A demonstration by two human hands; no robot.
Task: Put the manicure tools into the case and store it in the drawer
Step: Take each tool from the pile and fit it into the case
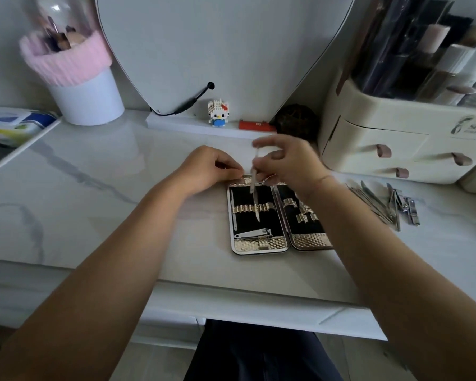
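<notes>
1. Right grip (289, 163) clamped on thin metal tool (254, 196), tip below it, in open case (259, 247).
2. Left grip (212, 167), just beside it, pinches case's far corner.
3. Loose tools (382, 204) lie right of that grip, on desk (94, 188).

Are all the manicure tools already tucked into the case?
No, a pile of loose tools lies on the table right of the open case, and the right hand holds a slim tool over it.

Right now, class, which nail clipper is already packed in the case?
The nail clipper lying crosswise at the near end of the left half of the case. The other clippers lie loose in the tool pile right of it.
</notes>
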